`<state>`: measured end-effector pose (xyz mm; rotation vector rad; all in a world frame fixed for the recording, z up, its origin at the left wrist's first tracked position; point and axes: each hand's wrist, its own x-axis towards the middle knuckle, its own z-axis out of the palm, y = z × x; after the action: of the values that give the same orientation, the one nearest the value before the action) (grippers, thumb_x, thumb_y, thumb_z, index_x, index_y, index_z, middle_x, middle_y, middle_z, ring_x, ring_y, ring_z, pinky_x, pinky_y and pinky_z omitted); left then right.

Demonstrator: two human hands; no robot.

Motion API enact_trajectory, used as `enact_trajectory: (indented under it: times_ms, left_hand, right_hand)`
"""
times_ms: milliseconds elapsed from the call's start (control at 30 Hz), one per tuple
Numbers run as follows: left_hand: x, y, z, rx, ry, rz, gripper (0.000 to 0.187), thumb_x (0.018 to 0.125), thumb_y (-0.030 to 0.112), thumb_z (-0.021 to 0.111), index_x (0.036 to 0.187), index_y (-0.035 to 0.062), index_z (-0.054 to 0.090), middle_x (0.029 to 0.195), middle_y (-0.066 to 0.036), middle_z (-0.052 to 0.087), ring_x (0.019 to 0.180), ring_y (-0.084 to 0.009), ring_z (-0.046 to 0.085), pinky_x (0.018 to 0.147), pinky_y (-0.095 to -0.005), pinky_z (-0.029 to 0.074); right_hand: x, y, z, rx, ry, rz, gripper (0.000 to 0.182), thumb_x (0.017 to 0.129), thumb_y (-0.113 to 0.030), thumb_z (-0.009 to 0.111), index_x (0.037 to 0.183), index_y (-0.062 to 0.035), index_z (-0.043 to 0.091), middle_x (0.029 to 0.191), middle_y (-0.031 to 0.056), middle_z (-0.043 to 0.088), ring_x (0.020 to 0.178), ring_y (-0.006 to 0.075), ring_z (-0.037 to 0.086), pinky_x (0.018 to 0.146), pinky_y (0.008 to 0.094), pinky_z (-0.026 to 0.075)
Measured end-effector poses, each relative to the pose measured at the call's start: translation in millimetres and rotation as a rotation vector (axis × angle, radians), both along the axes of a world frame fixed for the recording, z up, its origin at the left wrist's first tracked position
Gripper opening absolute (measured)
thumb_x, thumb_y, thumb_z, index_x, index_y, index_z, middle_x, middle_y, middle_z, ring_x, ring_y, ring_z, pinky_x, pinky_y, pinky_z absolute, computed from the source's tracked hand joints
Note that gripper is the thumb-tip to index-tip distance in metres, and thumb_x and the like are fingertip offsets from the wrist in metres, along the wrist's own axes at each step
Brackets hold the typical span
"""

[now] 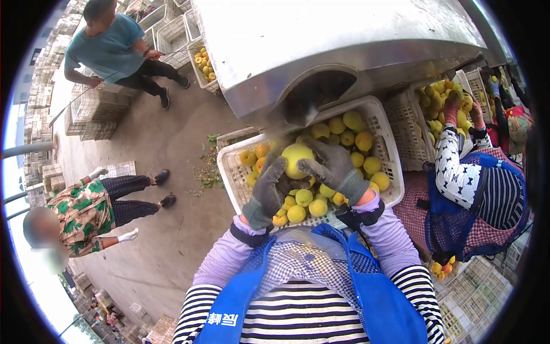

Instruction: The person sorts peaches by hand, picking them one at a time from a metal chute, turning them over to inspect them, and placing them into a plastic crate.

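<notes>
A yellow peach (pixel 297 160) sits between my two hands above a white plastic crate (pixel 229 172). My left hand (pixel 267 186), in a dark grey work glove, is closed against its left side. From the right, my right hand (pixel 337 170), gloved the same way, presses thumb and fingers to the peach. Under and around the hands, several yellow-green peaches (pixel 303 198) fill the crate; some with orange patches lie at its left. My hands hide part of the fruit.
A metal machine (pixel 344 63) with a dark curved opening overhangs the crate's far side. At right, a co-worker (pixel 470 183) reaches into another peach crate (pixel 421 114). Two people (pixel 114 46) stand at left, near stacked crates (pixel 100 109). A crate of cut fruit (pixel 205 66) stands beyond.
</notes>
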<state>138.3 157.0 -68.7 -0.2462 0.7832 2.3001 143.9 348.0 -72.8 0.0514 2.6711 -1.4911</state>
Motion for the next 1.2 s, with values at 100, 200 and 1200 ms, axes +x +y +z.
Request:
enact_trajectory:
  times_ms: [100, 200, 1200]
  left_hand:
    - [-8.6, 4.2, -5.6, -0.152, -0.053, 0.01, 0.057, 0.101, 0.034, 0.054, 0.146, 0.0063, 0.034, 0.129, -0.018, 0.053, 0.102, -0.0248, 0.065, 0.08, -0.0347, 0.059]
    - [-11.8, 9.1, -11.0, -0.214, -0.069, 0.04, 0.065, 0.099, 0.037, 0.059, 0.148, 0.0055, 0.031, 0.124, -0.015, 0.055, 0.091, -0.0201, 0.066, 0.071, -0.0297, 0.06]
    - [-27.1, 1.2, -55.7, -0.679, 0.056, 0.06, 0.048, 0.103, 0.035, 0.05, 0.143, 0.0083, 0.043, 0.109, -0.01, 0.063, 0.085, -0.0152, 0.063, 0.072, -0.0304, 0.055]
  right_hand:
    - [-1.8, 1.4, 31.6, 0.122, 0.09, 0.011, 0.075, 0.072, -0.052, 0.079, 0.129, -0.0073, 0.059, 0.115, 0.0142, 0.063, 0.089, 0.0333, 0.066, 0.079, 0.0409, 0.054]
    - [4.5, -12.4, 27.5, 0.297, 0.187, 0.046, 0.082, 0.069, -0.047, 0.081, 0.135, -0.0085, 0.052, 0.12, 0.0145, 0.059, 0.094, 0.034, 0.066, 0.079, 0.0417, 0.054]
    - [-120.3, 22.4, 23.8, 0.219, 0.194, -0.198, 0.057, 0.077, -0.052, 0.076, 0.112, -0.0076, 0.066, 0.101, 0.0113, 0.071, 0.088, 0.0271, 0.069, 0.077, 0.0418, 0.054]
